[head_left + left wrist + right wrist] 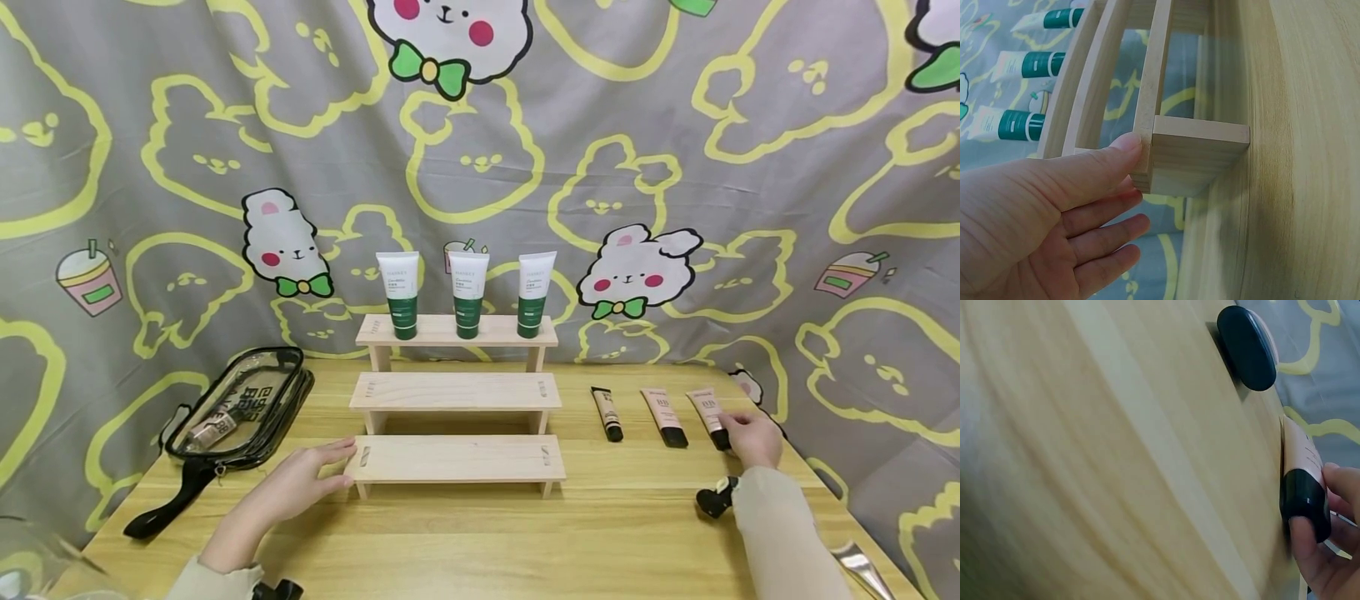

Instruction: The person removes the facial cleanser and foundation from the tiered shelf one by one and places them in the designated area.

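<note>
One right hand [753, 439] pinches the outer pink tube [705, 408] at the table's [637, 533] right, digits gathered about its black cap [1305, 495]; I judge this end was chosen as the nearest and stiffest. From my remote post I cannot tell whether that tube bears fully on the wood. The left hand [292, 485], fingers loosely spread, sets its thumb against the near left corner of the bottom step [461, 460], probably as a steadying touch; in the left wrist view its index is mostly hidden.

Beyond the right hand, a second pink tube [663, 417] and a small tube [607, 414] lie spaced in a row, leaving fingers room. Three green tubes [468, 296] stand on their caps along the top step [431, 329], apparently so labels face forward; I cannot read the fine print. Far left, the pouch [302, 404] encloses another tube [212, 430], obscured by clear plastic. A glassy object [45, 560], lower left, and a metallic one [862, 569], lower right, are cut off and unidentified.
</note>
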`<state>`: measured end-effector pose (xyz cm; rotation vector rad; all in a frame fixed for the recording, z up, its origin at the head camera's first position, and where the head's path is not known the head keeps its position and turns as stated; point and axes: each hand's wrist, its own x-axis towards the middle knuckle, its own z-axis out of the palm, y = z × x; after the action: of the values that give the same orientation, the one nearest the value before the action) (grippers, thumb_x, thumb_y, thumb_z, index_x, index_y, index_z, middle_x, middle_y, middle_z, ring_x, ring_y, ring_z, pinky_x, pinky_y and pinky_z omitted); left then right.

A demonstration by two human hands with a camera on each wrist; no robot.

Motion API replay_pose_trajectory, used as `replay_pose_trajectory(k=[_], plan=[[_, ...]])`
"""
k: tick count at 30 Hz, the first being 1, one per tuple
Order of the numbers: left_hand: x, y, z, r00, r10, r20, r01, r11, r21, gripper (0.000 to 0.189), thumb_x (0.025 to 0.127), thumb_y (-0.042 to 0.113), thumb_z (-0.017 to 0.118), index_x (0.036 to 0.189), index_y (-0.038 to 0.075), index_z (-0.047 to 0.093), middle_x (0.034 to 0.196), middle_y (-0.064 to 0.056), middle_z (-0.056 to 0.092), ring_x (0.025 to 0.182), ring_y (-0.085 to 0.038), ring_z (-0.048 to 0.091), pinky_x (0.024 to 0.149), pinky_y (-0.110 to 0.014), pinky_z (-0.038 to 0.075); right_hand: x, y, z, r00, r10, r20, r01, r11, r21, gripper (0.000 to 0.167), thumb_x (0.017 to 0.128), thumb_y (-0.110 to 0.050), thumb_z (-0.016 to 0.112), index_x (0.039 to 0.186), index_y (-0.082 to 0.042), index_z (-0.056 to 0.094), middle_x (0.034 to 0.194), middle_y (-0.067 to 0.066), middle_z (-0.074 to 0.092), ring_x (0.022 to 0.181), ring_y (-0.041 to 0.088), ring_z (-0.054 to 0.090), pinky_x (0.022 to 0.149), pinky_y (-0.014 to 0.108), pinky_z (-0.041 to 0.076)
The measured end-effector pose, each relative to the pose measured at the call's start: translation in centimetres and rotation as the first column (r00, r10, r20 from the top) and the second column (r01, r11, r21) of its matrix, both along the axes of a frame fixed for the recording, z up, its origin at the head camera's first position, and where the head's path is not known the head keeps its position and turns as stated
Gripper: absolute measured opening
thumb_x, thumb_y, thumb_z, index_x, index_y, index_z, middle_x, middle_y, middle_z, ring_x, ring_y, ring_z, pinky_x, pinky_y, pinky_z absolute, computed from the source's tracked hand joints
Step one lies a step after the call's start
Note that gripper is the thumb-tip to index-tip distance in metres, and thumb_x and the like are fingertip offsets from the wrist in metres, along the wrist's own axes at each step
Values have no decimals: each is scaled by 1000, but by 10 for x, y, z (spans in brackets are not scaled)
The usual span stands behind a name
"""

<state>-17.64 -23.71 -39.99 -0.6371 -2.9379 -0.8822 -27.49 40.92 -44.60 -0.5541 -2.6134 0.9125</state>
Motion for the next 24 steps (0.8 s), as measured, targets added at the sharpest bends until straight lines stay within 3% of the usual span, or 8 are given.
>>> replay_pose_trajectory(k=[5,13,20,24], plan=[[0,0,0,1000,0,2,0,1000,0,49,83,21,67,123,-5,55,132,-19,46,118,-39,44,96,-51,37,0,0,0,1000,-12,-3,12,999,-45,37,89,-24,57,99,11,62,98,28,60,82,37,55,62,31,44],[1,1,1,1000,5,2,-5,1000,1,48,83,21,67,123,-5,55,133,-20,46,118,-39,44,96,-51,36,0,-1,-3,1000,-20,-11,18,986,-166,38,88,-19,56,102,16,59,102,34,54,47,14,59,43,23,48],[2,1,2,1000,0,-17,0,1000,-6,48,83,18,67,122,-6,56,132,-20,47,117,-40,45,96,-52,36,1,-1,-3,999,-48,0,47,979,-198,39,88,-22,58,103,14,60,102,32,56,48,11,58,45,23,48],[2,1,2,1000,1,-15,-1,1000,-5,48,83,19,68,122,-6,56,131,-20,47,117,-40,45,96,-52,37,5,1,3,999,-27,-22,22,983,-183,39,86,-21,59,102,14,59,98,31,56,48,11,56,46,22,48]])
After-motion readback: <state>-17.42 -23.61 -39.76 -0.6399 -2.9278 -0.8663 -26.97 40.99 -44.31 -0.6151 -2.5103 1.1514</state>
